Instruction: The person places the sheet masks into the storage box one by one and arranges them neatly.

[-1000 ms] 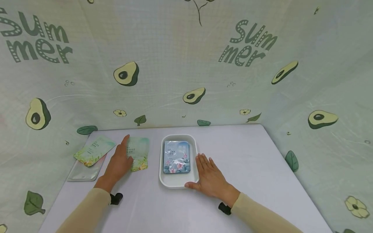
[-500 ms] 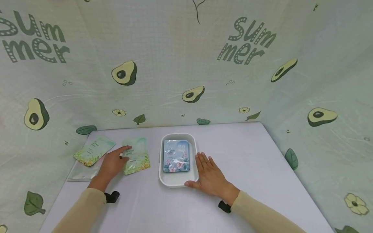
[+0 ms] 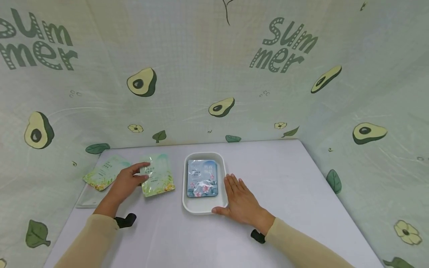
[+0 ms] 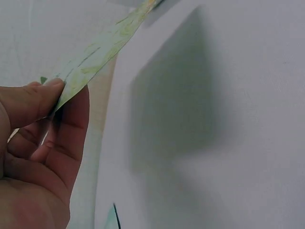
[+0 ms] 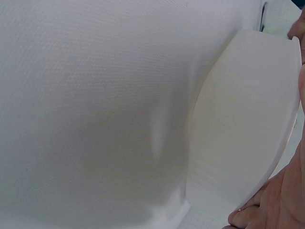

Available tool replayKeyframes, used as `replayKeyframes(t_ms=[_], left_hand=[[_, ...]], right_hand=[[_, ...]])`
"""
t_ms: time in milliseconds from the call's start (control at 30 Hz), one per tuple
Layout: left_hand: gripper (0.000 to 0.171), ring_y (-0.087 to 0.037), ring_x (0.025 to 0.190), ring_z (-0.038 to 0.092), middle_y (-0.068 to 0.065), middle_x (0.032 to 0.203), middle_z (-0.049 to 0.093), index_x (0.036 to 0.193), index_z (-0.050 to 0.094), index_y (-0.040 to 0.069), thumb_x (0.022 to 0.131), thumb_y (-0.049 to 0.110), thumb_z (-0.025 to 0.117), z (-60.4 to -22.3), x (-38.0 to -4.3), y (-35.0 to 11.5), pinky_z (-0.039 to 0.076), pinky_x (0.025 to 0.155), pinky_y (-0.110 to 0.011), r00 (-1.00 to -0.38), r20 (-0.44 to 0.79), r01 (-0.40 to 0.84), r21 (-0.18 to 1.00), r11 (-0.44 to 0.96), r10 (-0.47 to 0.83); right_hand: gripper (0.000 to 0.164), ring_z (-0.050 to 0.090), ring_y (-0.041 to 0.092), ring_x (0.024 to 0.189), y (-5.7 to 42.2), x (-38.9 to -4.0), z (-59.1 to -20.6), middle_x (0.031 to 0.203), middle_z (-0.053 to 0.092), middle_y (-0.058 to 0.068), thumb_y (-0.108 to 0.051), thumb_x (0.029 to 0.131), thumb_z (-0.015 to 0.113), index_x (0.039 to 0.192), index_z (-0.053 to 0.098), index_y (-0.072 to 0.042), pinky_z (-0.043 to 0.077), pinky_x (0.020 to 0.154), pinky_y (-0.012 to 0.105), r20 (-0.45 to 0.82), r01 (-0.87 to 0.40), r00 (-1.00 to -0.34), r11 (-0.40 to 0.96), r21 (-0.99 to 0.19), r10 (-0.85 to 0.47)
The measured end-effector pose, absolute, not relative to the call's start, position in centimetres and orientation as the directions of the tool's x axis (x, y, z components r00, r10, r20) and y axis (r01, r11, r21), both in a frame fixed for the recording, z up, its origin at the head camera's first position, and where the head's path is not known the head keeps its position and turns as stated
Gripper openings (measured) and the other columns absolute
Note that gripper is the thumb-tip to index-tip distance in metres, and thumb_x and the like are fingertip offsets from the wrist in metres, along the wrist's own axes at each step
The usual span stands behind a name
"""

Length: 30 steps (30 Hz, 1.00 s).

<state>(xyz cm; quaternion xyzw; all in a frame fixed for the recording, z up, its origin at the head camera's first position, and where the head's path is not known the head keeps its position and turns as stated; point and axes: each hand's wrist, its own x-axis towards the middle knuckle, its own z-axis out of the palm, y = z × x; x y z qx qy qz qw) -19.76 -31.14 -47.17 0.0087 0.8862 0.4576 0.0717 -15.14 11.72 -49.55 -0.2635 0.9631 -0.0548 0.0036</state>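
My left hand (image 3: 124, 184) pinches the left edge of a green face mask packet (image 3: 159, 175) between thumb and fingers. In the left wrist view that packet (image 4: 100, 55) is raised off the table, casting a shadow below. To its right, a white tray (image 3: 201, 209) holds a blue floral packet (image 3: 202, 178), lying flat; whether others lie under it cannot be seen. My right hand (image 3: 242, 201) rests along the tray's right side, fingers straight, thumb at the near corner. The right wrist view shows the tray wall (image 5: 243, 114) against that hand (image 5: 283, 200).
Another green packet (image 3: 102, 175) lies at the table's left, partly behind my left hand, on top of a silvery flat packet (image 3: 88, 198). A patterned curtain (image 3: 187, 67) rises behind the white table (image 3: 285, 178).
My left hand went from lying over the green packet to pinching its left edge, then lifted it. My right hand stays at the tray.
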Motion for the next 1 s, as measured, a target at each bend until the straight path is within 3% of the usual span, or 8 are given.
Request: replayKeyframes(t_ms=[100,233,367,533,600,800,1000], left_hand=[[0.057,-0.034,0.124,0.060,-0.029,0.151,0.039,0.160,0.048,0.015,0.106,0.023,0.067,-46.6,-19.8,-31.3,0.060,0.091,-0.035,-0.987,-0.117,-0.040,0.845,0.534,0.111],[0.058,-0.029,0.123,0.053,-0.025,0.149,0.039,0.159,0.049,0.015,0.105,0.023,0.069,-45.5,-19.8,-31.2,0.059,0.088,-0.027,-0.984,-0.111,-0.029,0.866,0.499,0.136],[0.058,-0.025,0.111,0.055,-0.021,0.139,0.039,0.158,0.050,0.015,0.104,0.019,0.070,-44.6,-20.1,-30.7,0.061,0.088,-0.027,-0.983,-0.109,-0.028,0.879,0.476,0.144],[0.057,-0.032,0.127,0.054,-0.025,0.157,0.036,0.158,0.050,0.016,0.104,0.017,0.069,-43.7,-20.7,-28.9,0.059,0.089,-0.028,-0.975,-0.124,-0.027,0.892,0.452,0.186],[0.056,-0.035,0.128,0.054,-0.025,0.157,0.039,0.157,0.051,0.015,0.104,0.016,0.068,-43.5,-21.2,-27.7,0.060,0.089,-0.031,-0.968,-0.134,-0.029,0.899,0.437,0.211],[0.051,-0.028,0.110,0.069,-0.019,0.142,0.061,0.152,0.057,0.014,0.102,0.011,0.069,-43.8,-22.7,-23.2,0.062,0.087,-0.035,-0.950,-0.158,-0.041,0.917,0.396,0.268],[0.047,-0.022,0.104,0.064,-0.015,0.136,0.057,0.147,0.064,0.020,0.101,0.011,0.071,-44.7,-23.6,-19.3,0.061,0.088,-0.035,-0.946,-0.184,-0.045,0.889,0.455,0.266]], right_hand=[[0.120,0.024,0.040,0.161,11.7,-15.2,-49.5,0.170,0.029,0.027,-0.086,0.092,0.046,0.164,0.025,0.008,0.025,0.129,0.056,0.017,-0.507,-0.861,0.855,-0.106,-0.508],[0.121,0.024,0.040,0.161,11.7,-15.2,-49.4,0.170,0.028,0.027,-0.087,0.092,0.046,0.164,0.025,0.008,0.025,0.129,0.056,0.016,-0.505,-0.862,0.856,-0.109,-0.507],[0.122,0.022,0.039,0.161,11.7,-15.2,-49.6,0.170,0.026,0.027,-0.089,0.091,0.044,0.164,0.024,0.007,0.025,0.129,0.055,0.010,-0.503,-0.863,0.857,-0.110,-0.505],[0.123,0.021,0.038,0.162,11.7,-15.2,-49.7,0.171,0.025,0.026,-0.089,0.091,0.042,0.165,0.022,0.007,0.024,0.130,0.054,-0.001,-0.498,-0.865,0.860,-0.111,-0.501],[0.122,0.021,0.038,0.162,11.7,-15.2,-49.6,0.171,0.026,0.026,-0.089,0.091,0.044,0.164,0.022,0.007,0.024,0.129,0.055,0.004,-0.496,-0.866,0.860,-0.117,-0.500],[0.120,0.024,0.040,0.161,11.8,-15.2,-49.5,0.170,0.029,0.027,-0.087,0.091,0.047,0.163,0.026,0.008,0.026,0.129,0.056,0.024,-0.499,-0.866,0.859,-0.115,-0.500],[0.120,0.024,0.039,0.161,11.6,-15.2,-49.5,0.170,0.029,0.027,-0.087,0.091,0.045,0.163,0.026,0.007,0.026,0.129,0.056,0.021,-0.503,-0.864,0.858,-0.104,-0.503]])
